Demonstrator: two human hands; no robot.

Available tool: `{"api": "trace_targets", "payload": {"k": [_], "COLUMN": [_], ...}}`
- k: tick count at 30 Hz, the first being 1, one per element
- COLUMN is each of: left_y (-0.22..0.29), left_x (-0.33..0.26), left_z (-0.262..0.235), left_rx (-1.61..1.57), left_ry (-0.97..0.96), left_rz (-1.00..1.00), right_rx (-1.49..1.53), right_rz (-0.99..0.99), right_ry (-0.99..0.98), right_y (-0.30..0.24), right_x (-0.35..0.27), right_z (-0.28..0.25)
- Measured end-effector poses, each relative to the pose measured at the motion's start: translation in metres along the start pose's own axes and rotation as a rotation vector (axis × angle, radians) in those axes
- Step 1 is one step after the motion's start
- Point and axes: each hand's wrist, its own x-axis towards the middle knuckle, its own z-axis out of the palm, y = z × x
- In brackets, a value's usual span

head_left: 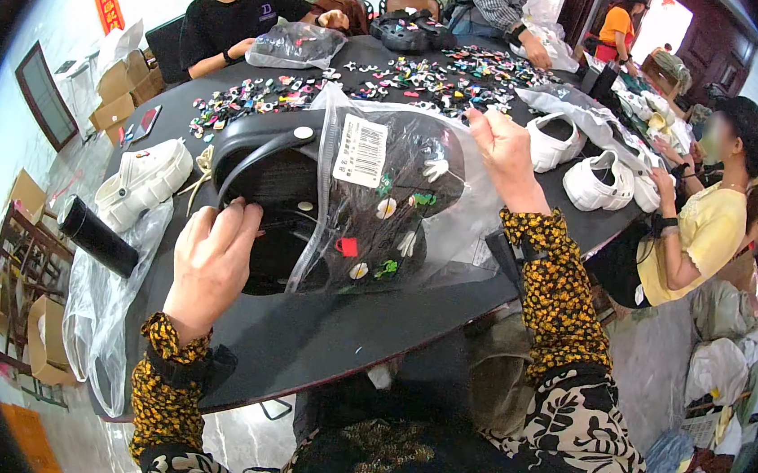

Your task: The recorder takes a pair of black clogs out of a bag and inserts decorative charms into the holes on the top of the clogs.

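Note:
A pair of black clogs (263, 165) sits partly inside a clear plastic bag (461, 244) in front of me. Their toes are within the bag, while the heel ends and a strap stick out of its mouth on the left. Through the plastic show several shoe charms: flowers, a red piece, green pieces and white ones. A white barcode label (359, 151) is on the bag. My left hand (213, 254) is closed on the clogs at the heel end, its fingertips partly hidden inside. With my right hand (505, 153) I pinch the bag's upper right part.
Loose colourful charms (411, 82) spread over the black table (325, 340). At left are a white clog (145, 182), a black cylinder (98, 236) and a phone (145, 123). White clogs (600, 179) stand at right. Several co-workers, one in yellow (699, 237), are around the table.

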Motion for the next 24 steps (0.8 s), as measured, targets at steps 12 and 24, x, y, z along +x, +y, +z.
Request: {"api": "trace_targets", "payload": {"k": [12, 24], "left_y": [-0.007, -0.001], "left_x": [-0.010, -0.015], "left_z": [0.016, 0.041], "left_rx": [-0.190, -0.474], "left_ry": [0.033, -0.046], "left_rz": [-0.218, -0.522], "right_rx": [-0.117, -0.105], "right_rz": [-0.211, 0.087], "right_ry": [-0.017, -0.214], "right_y": [-0.039, -0.043], "right_x": [-0.012, -0.105], "right_z": [-0.027, -0.026]}}
